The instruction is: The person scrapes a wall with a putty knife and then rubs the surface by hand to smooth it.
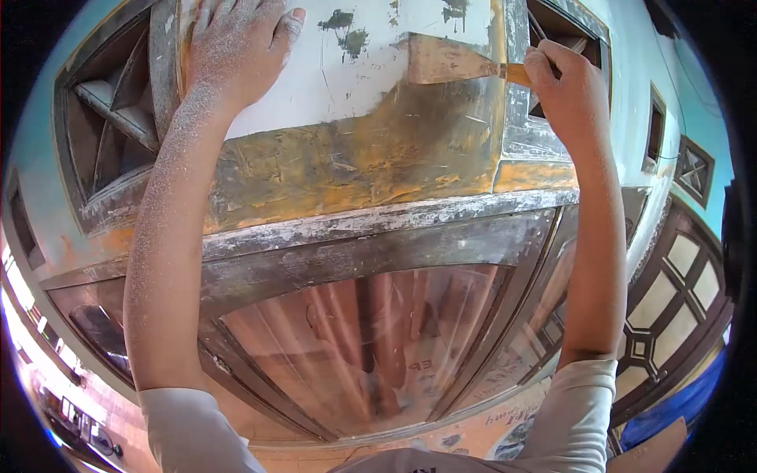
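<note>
My right hand (572, 87) is closed around the orange-brown handle of a scraper (451, 61). Its broad, flat blade points left and lies against the panel, where the white surface (315, 98) meets the brown, patchy layer (355, 162). Dusted with white powder, my left hand (240, 51) rests on the panel's upper left, fingers stretched out and thumb apart. The tips of those fingers run out of the top of the view. Dark green blotches (344, 35) mark the white area between my hands.
Latticed openings (114, 102) flank the panel on both sides. Below it run a worn wooden ledge (378, 217) and a window pane (371, 339) showing pinkish curtain folds. A dark panelled door (670, 292) and blue cloth (674, 402) are at right. Tiled floor (102, 402) shows at lower left.
</note>
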Action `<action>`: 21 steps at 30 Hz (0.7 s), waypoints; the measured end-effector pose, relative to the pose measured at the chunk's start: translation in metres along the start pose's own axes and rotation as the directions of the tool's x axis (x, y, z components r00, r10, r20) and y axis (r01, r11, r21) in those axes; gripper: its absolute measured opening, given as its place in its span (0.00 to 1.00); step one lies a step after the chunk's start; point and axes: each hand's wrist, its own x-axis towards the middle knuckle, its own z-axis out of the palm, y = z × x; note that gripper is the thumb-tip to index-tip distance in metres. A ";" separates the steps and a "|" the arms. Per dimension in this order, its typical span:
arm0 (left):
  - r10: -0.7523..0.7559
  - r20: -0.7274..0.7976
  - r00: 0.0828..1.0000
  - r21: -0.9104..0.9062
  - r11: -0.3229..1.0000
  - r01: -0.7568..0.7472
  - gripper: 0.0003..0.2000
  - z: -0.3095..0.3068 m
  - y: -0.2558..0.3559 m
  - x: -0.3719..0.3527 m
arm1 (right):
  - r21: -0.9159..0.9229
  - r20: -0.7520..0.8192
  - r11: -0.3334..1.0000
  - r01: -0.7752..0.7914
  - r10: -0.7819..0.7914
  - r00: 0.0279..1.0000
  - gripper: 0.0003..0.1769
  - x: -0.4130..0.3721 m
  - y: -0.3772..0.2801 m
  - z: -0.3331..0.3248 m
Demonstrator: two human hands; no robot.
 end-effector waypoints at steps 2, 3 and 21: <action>0.067 -0.054 0.996 0.020 0.998 -0.066 0.28 0.009 -0.009 -0.001 | 0.001 -0.009 1.000 -0.014 0.014 1.000 0.19 0.001 0.004 0.000; 0.063 -0.055 0.996 0.022 0.998 -0.062 0.28 0.004 -0.007 0.000 | -0.011 -0.007 1.000 -0.009 0.009 1.000 0.18 0.001 0.004 0.001; -0.052 0.078 0.996 -0.034 0.998 0.055 0.28 -0.027 0.018 -0.010 | 0.005 -0.036 1.000 0.016 -0.016 0.999 0.21 -0.007 -0.006 0.005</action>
